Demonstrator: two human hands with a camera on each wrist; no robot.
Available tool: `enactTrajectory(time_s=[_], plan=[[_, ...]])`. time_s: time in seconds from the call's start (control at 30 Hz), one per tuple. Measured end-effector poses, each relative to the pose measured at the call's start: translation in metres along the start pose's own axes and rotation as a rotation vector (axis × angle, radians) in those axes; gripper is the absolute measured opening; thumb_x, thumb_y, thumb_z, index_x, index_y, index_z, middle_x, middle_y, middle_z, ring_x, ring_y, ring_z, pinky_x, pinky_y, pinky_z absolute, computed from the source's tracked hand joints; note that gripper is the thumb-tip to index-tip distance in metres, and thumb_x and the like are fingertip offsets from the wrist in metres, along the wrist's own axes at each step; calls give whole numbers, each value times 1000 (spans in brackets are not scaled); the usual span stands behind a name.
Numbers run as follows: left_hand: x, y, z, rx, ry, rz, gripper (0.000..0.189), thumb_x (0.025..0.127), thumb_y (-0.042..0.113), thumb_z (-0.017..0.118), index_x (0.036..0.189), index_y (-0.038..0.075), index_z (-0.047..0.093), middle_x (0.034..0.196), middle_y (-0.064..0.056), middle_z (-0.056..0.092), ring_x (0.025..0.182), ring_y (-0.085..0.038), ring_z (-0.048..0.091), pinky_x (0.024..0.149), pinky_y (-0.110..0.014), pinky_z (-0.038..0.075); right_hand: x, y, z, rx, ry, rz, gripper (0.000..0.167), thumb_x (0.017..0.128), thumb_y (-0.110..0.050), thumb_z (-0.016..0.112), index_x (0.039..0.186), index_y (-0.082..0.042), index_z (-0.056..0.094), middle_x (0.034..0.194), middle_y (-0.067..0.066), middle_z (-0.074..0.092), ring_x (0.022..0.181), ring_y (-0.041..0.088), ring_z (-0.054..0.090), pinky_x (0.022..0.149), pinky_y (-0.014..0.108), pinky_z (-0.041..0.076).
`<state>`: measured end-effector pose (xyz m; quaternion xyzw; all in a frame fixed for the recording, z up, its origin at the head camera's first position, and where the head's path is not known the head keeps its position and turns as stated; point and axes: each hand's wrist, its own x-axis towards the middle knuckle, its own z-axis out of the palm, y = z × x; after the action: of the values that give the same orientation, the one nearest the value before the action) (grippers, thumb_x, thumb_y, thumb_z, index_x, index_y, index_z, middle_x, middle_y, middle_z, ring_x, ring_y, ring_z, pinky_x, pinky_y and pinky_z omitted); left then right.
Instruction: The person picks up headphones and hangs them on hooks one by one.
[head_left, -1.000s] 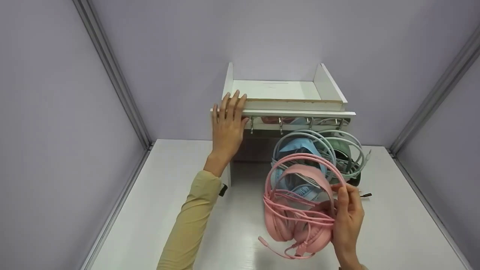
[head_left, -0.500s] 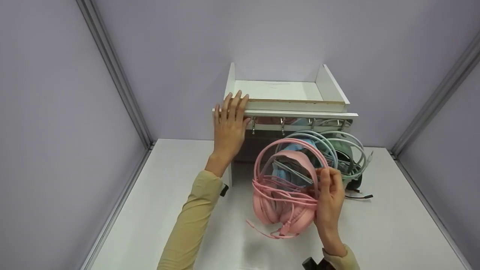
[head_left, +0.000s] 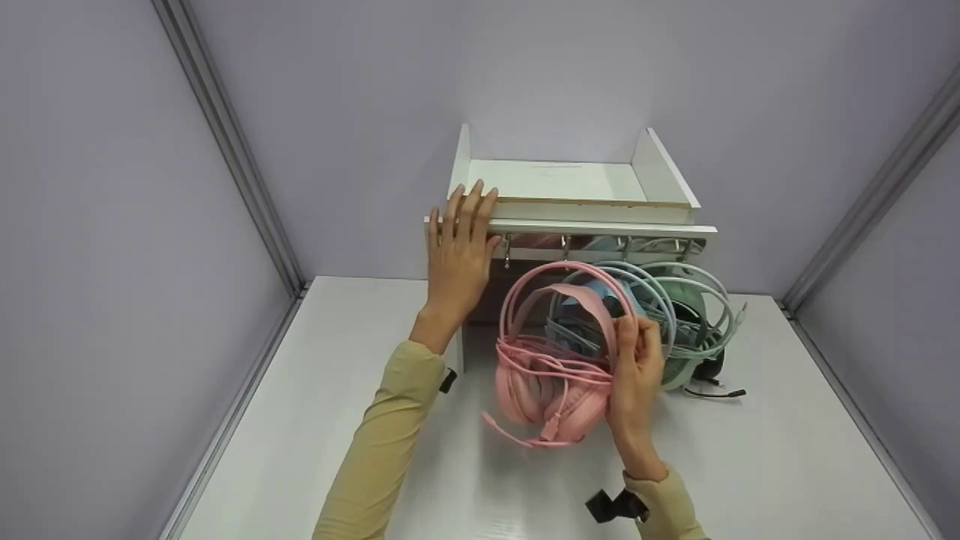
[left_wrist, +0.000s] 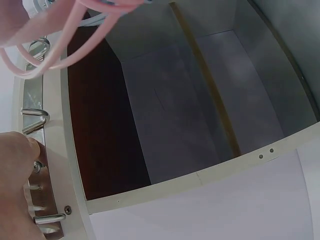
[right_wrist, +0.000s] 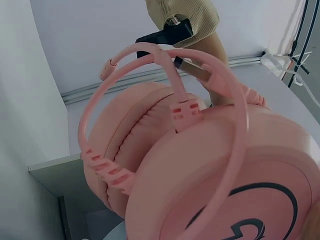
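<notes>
My right hand [head_left: 636, 367] pinches the side of a pink headset [head_left: 586, 409] near the headband and holds it up in front of the hook rack [head_left: 585, 227]. Its pink cable is wound around it, and a thin microphone boom [head_left: 502, 429] sticks out low on the left. Up close in the right wrist view are the ear cups [right_wrist: 145, 120] and a plug. My left hand [head_left: 459, 262] rests on the rack's left end, fingers straight over the top edge, thumb near the hooks. The headset's top arch sits just below a metal hook [head_left: 566, 251].
Behind the pink one, a blue headset [head_left: 640, 298] and a green headset [head_left: 684, 292] are at the rack's right side. A white open-topped shelf [head_left: 555, 180] forms the rack's upper part. Grey-railed walls flank the white table [head_left: 360, 337].
My right hand has carried the pink headset up and to the left, closer to the hooks. The left hand stays on the rack.
</notes>
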<state>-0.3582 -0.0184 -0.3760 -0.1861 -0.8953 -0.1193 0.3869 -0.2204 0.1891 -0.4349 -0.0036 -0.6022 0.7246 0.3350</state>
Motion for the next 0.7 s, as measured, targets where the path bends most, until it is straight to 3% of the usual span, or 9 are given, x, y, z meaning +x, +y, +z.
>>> enactTrajectory(time_s=[0.27,0.53,0.7], plan=[[0,0,0,2,-2,0,59,108,37,43,162,22,24,167,-2,20,155,-25,13,124,-53,10,0,12,6,50,37,53,19,107,-23,51,111,-5,56,106,6,60,100,16,57,86,25,49],[-1,1,-1,6,-3,-3,58,108,38,41,161,22,24,167,-2,21,155,-25,13,124,-53,10,-6,23,13,27,53,42,27,108,-23,49,120,2,51,113,7,56,109,15,56,92,22,46],[-1,3,-1,-5,-5,2,58,108,39,40,161,22,25,167,-2,21,155,-25,13,124,-53,10,-11,26,14,-12,16,40,22,110,-20,43,118,-1,50,109,5,51,102,17,51,86,24,42]])
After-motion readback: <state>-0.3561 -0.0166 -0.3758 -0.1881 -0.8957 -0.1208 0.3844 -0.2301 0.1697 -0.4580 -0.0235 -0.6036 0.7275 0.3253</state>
